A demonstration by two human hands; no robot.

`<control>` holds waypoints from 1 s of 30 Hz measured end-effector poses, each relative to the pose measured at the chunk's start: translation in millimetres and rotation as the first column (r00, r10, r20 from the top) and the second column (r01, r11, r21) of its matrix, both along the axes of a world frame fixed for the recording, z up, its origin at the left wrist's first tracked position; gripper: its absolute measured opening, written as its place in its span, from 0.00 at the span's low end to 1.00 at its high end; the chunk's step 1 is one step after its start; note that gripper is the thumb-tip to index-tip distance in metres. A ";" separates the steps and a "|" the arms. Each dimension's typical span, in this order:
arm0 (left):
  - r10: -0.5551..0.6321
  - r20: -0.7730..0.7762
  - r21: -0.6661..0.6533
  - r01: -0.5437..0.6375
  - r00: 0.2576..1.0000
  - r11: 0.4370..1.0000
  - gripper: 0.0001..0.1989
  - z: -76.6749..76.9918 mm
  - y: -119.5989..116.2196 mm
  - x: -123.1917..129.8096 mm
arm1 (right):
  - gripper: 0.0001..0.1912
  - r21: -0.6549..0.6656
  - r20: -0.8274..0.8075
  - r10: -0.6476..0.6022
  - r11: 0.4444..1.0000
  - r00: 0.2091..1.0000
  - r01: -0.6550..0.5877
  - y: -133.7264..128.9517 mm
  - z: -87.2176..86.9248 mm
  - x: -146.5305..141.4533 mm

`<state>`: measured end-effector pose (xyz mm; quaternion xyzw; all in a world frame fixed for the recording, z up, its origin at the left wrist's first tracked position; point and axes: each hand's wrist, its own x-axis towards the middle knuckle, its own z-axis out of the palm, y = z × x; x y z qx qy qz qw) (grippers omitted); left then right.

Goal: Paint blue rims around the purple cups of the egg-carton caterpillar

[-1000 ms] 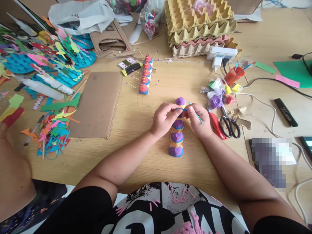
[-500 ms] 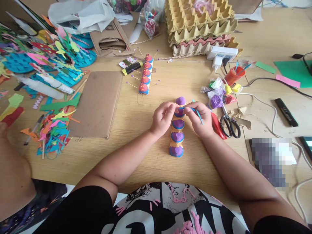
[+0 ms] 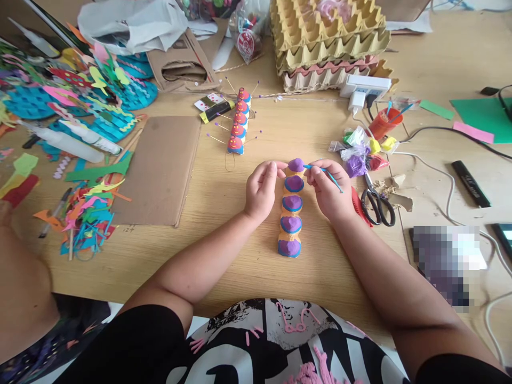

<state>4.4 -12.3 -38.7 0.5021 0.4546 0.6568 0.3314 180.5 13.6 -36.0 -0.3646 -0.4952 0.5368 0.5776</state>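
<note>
A strip of egg carton with several purple, blue-rimmed bumps (image 3: 292,204) stands upright in the view, in front of me. My right hand (image 3: 331,188) pinches a thin blue tool (image 3: 333,180), its tip beside the topmost purple bump. On the other side, my left hand (image 3: 262,191) has its thumb and fingers pressed together near that same bump; whether anything small is between them is too small to tell. Farther back stands a finished-looking red and blue strip (image 3: 239,122) with faces and thin sticks.
Brown cardboard (image 3: 158,170) and paper scraps (image 3: 90,213) lie left. Egg trays (image 3: 328,42) are stacked at the back. Scissors (image 3: 376,205), clay bags (image 3: 356,160), an orange cup (image 3: 384,124) and a black marker (image 3: 470,184) lie right. Another person's arm (image 3: 22,288) is at far left.
My hands have moved apart, uncovering the second bump. The blue tool has shifted right and up with my right hand, its tip now by the topmost bump.
</note>
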 end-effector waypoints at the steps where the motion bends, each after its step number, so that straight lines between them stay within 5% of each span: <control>1: -0.008 -0.005 0.002 0.008 1.000 1.000 0.23 0.3 0.0 0.2 | 0.21 -0.002 0.007 0.003 1.000 1.000 -0.003 0.1 -0.5 0.4; 7: -0.071 -0.113 0.078 0.080 0.991 0.994 0.18 1.8 -2.8 1.1 | 0.26 -0.016 0.074 -0.012 1.000 0.997 0.013 -1.5 -1.6 2.1; 15: -0.138 -0.414 0.220 0.246 0.900 0.944 0.14 2.2 -1.8 -1.7 | 0.32 0.120 0.304 0.050 0.989 0.951 -0.091 -12.6 20.2 -1.3; 24: -0.118 -0.165 0.114 0.138 0.979 0.984 0.09 -6.1 1.6 0.1 | 0.19 0.149 0.221 0.058 0.984 0.974 -0.093 -9.4 10.4 1.9; 30: -0.106 -0.162 0.127 0.127 0.981 0.984 0.10 -7.3 2.0 0.3 | 0.19 0.115 0.219 0.064 0.989 0.974 -0.091 -10.5 8.8 0.6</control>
